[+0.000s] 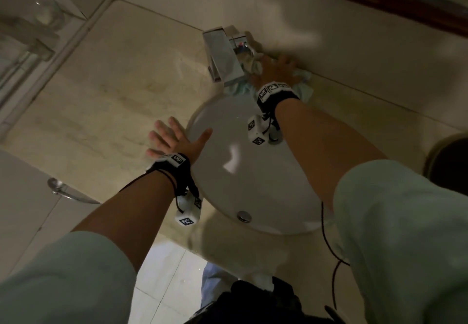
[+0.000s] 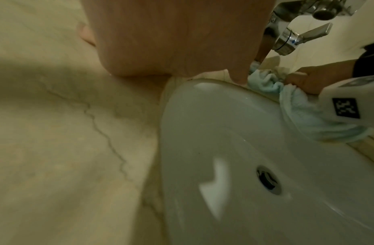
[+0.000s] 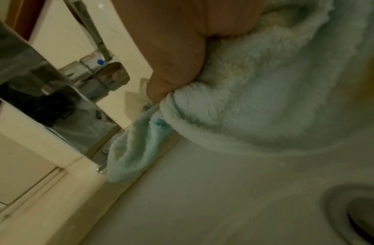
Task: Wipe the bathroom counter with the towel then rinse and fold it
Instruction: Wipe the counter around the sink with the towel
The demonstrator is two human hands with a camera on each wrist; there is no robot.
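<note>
R hand [image 1: 277,70] presses towel [image 2: 266,81] beside faucet [image 1: 222,58].

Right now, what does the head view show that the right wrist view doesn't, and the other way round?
Head view only: the left hand spread flat on the counter at the sink's left rim, and both forearms. Right wrist view only: the right hand's thumb pinching a fold of the towel, and the blue dot on the tap. Both show the right hand on the towel beside the tap, and the drain.

pale blue towel [image 3: 255,102], veined beige counter [image 2: 66,132].
</note>
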